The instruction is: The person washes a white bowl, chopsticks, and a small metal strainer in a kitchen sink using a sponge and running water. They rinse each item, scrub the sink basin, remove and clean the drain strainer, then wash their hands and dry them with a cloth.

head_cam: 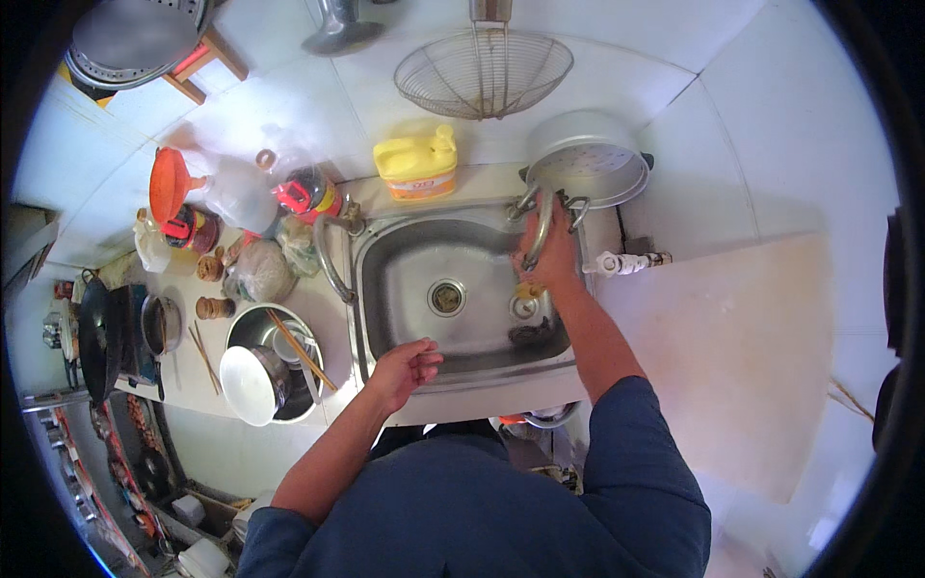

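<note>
My right hand [555, 249] is at the right side of the stainless steel sink [462, 336], behind the curved metal faucet spout [540, 227]. Something yellowish [530, 290] shows below its fingers, beneath the spout; whether the fingers grip it or the faucet is hidden. Over the sink's front left edge is my left hand [408, 372], palm partly turned up, fingers loosely curled with nothing in them. The drain [447, 297] lies in the middle of the basin. A dark wet patch or scrap [531, 331] is at the basin's right front.
Left of the sink stand a second curved metal pipe [329, 260], a steel basin [238, 329] with bowls and chopsticks [300, 347], bags and bottles. Behind are a yellow jug [415, 162] and a metal steamer pot [592, 162]. A wire strainer [484, 76] hangs above.
</note>
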